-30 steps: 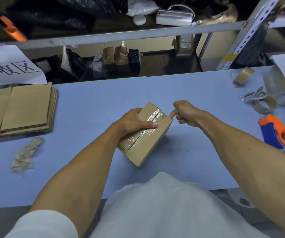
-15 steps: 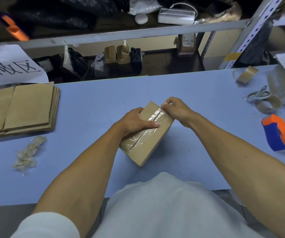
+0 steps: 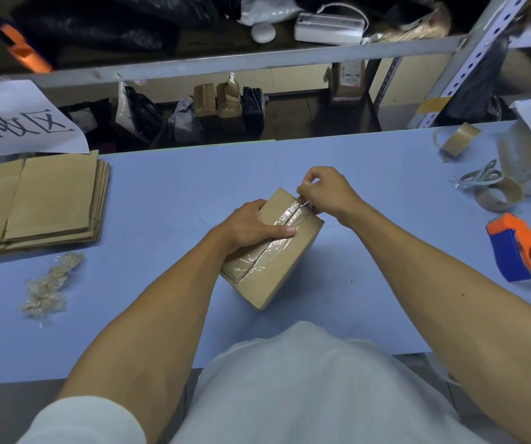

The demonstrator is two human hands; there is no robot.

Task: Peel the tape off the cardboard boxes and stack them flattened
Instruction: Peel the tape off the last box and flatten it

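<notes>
A blue surface [image 3: 168, 193] fronts a grey metal shelf rack [image 3: 257, 59] crowded with dark bags and small parcels. Flattened cardboard [image 3: 46, 200] is stacked at far left beneath a white sheet [image 3: 17, 116] hand-lettered in Chinese characters, seen upside down. A sealed cardboard box [image 3: 290, 261] sits centre, the left hand [image 3: 251, 225] clamped over its top. The right hand [image 3: 325, 190], knuckled against the box's far corner a second ago, now pinches the clear tape [image 3: 277, 241] end at the far edge. An orange-and-blue tape dispenser [image 3: 523, 251] lies right; crumpled tape [image 3: 49, 283] lies left.

Taped box [image 3: 290, 267] — fingers [image 3: 304, 187] at tape end
</notes>
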